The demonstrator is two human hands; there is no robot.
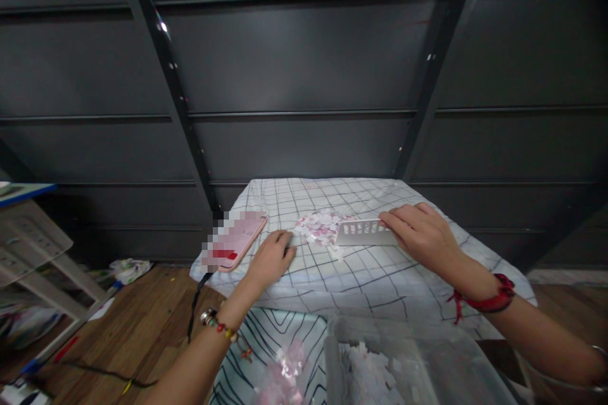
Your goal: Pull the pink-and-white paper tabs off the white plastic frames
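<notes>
My right hand (422, 237) grips the right end of a white slotted plastic strip (365, 233), fingers over its top edge. The strip stands on edge on the checked cloth (304, 278), its left end touching a loose heap of small white and pink paper-like pieces (319, 226). A few of these pieces lie scattered in front of the heap. My left hand (272, 258) rests on the cloth left of the heap, fingers apart and nothing visible in it. Just beyond that hand lies a phone in a pink case (242, 243), partly blurred, with a black cable at its lower end.
Below the table edge is a translucent plastic bin (332, 354) with more small white pieces (368, 373) inside. A clear bag of pink pieces (285, 376) lies beside it on a striped cloth (259, 329). Dark panels (304, 63) rise behind the table; a cable (104, 373) crosses the floor.
</notes>
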